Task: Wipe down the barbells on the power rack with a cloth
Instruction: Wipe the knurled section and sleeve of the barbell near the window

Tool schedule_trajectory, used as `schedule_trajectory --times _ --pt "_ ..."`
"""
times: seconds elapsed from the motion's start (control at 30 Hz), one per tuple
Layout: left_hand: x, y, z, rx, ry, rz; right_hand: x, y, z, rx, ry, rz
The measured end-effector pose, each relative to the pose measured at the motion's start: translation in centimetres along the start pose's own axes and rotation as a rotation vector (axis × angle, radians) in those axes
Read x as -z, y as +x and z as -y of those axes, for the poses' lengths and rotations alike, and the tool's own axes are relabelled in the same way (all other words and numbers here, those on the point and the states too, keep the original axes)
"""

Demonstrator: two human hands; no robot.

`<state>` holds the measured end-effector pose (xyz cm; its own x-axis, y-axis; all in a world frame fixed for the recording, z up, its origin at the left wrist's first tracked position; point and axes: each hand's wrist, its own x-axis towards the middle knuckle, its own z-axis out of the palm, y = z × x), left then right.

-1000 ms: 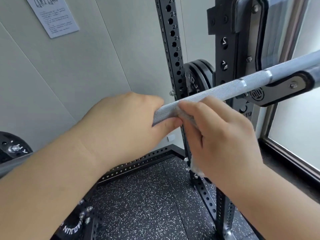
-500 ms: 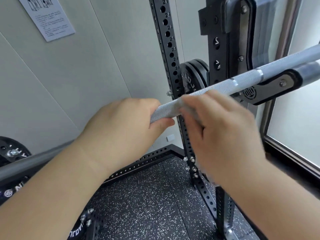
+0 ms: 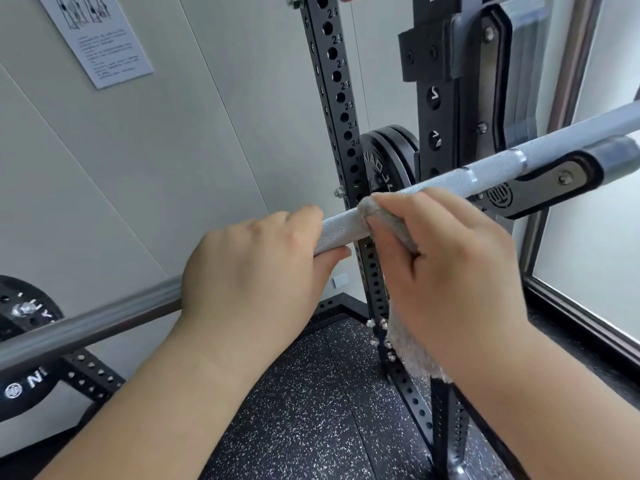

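Observation:
A silver knurled barbell (image 3: 446, 183) runs from lower left to upper right across the black power rack (image 3: 341, 109), resting on a J-hook (image 3: 540, 188) at the right. My left hand (image 3: 256, 268) grips the bar from above, thumb underneath. Just to its right, my right hand (image 3: 446, 265) holds a grey fluffy cloth (image 3: 381, 216) wrapped over the bar. The cloth's loose end (image 3: 412, 351) hangs below my right wrist.
Black weight plates (image 3: 388, 161) hang behind the rack upright, and another plate (image 3: 20, 306) sits at the far left. A printed sheet (image 3: 100, 36) is stuck on the grey wall. Speckled rubber flooring (image 3: 311, 410) lies below. A window frame (image 3: 554, 271) borders the right.
The cloth now bunches out in front of my right fingers on the bar. My view has shifted, showing more of the bar to the left of my left hand.

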<state>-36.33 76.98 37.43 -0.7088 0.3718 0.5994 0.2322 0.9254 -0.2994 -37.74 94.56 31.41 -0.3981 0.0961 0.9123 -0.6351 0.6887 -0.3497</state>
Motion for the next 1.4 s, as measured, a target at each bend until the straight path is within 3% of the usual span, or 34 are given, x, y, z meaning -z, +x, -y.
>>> schedule_trajectory --times 0.17,0.27,0.43,0.5,0.57,0.73,0.87,1.0,1.1,1.27,1.4 --pt "-0.5 -0.3 -0.2 0.006 0.027 -0.039 -0.8 -1.1 0.9 0.107 -0.034 0.041" --pt "-0.3 -0.4 -0.3 0.013 0.015 -0.028 -0.3 0.0 0.0 0.008 0.011 -0.02" --pt "0.2 -0.1 -0.3 0.06 -0.031 0.021 -0.9 -0.9 1.1 0.111 -0.031 0.051" --pt "0.8 0.2 -0.4 0.099 -0.069 0.072 -0.2 0.1 0.0 0.039 -0.023 0.02" --pt "1.8 0.8 0.0 0.141 -0.141 0.178 -0.1 0.6 -0.2 -0.015 -0.001 -0.012" --pt "3.5 4.1 1.7 0.104 -0.208 0.521 -0.9 -0.2 0.7 0.109 -0.054 0.042" --pt "2.5 5.5 2.2 0.134 -0.566 0.906 -0.3 0.8 0.2 0.051 -0.086 -0.021" --pt "1.9 5.1 2.1 0.038 -0.484 0.768 -0.5 -0.3 1.2 0.088 -0.115 0.097" --pt "1.6 4.3 2.0 0.057 -0.42 0.662 0.4 0.8 0.2 -0.011 -0.096 0.038" --pt "2.1 3.2 0.9 0.104 -0.268 0.529 -0.3 -0.6 1.2 0.122 -0.129 0.093" --pt "1.8 2.4 0.7 0.087 -0.159 0.406 0.6 0.7 -0.4 0.027 -0.12 0.013"
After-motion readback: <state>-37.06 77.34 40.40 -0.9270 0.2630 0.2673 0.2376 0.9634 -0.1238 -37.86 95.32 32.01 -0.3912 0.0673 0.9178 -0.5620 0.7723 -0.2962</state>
